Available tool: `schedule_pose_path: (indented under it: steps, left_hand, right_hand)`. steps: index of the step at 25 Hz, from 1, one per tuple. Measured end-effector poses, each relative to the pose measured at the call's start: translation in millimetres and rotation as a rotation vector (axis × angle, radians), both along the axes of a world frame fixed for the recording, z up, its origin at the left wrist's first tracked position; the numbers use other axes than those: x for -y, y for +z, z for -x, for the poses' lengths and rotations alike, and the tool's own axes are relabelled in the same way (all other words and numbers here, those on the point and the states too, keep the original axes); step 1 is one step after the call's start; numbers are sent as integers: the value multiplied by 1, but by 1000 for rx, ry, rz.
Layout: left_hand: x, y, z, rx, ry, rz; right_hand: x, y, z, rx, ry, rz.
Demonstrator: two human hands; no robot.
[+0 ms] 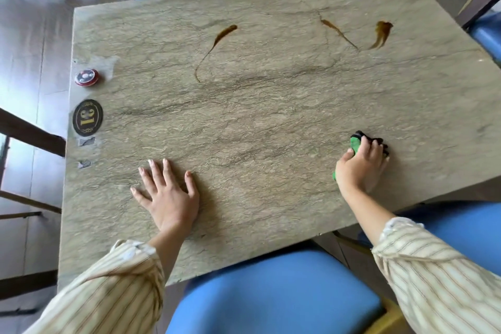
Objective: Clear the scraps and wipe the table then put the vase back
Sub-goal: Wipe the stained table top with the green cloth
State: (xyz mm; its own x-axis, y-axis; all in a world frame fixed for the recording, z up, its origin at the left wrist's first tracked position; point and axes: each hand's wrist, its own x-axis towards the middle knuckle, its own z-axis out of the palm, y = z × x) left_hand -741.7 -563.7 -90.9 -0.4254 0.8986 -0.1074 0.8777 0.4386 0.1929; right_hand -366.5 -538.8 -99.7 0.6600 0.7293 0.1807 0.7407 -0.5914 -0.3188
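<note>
- a blue chair seat (271,293) is seen nearest, below both wrists.
- the left hand (168,195) is laid flat on the table (271,116), fingers spread wide.
- a green and black cloth (359,142) is gripped under the curled fingers of the right hand (360,163).
- three brown smears (225,32) lie well beyond the fingertips; firm, overlapping strokes are advised.
- no vase is seen.

The left hand (169,198) lies flat on the desk (271,122) near its front edge. The right hand (362,164) rests on a cloth (357,144) at front right. Three stains (217,46) lie toward the far edge. A call button (86,78) sits at the left edge, behind a number plate (87,117). Chairs (273,293) surround the desk.
</note>
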Motion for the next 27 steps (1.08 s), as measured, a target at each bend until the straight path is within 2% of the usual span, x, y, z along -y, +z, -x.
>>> schedule_pose_path:
  steps: [4, 8, 11, 13, 16, 18, 20, 24, 25, 27]
  left_hand:
    - [0, 0, 0, -10, -3, 11]
    - [0, -1, 0, -1, 1, 5]
    - [1, -1, 1, -6, -7, 14]
    - [1, -2, 1, -7, -4, 13]
    - [0, -1, 1, -7, -11, 4]
    - [0, -2, 1, 5, -15, -12]
    - [-1, -4, 2, 18, -17, -19]
    - [5, -2, 17, 138, -127, -41]
    - [11, 0, 27, 202, -195, -87]
    - [33, 1, 55, 278, -341, -177]
  right_hand:
    - [-7, 3, 72, -7, 177, -6]
    - [-4, 1, 156, -29, 623, -20]
    - [-11, -1, 169, -61, 895, -42]
    - [-20, -1, 172, -35, 888, -10]
    - [-27, 3, 191, -36, 689, 59]
    - [-20, 3, 206, -44, 661, 52]
    - [-2, 1, 212, -28, 857, 52]
    - [29, 7, 171, 31, 1433, 116]
    - [27, 8, 153, 26, 1469, 117]
    - [21, 7, 115, -29, 1288, 97]
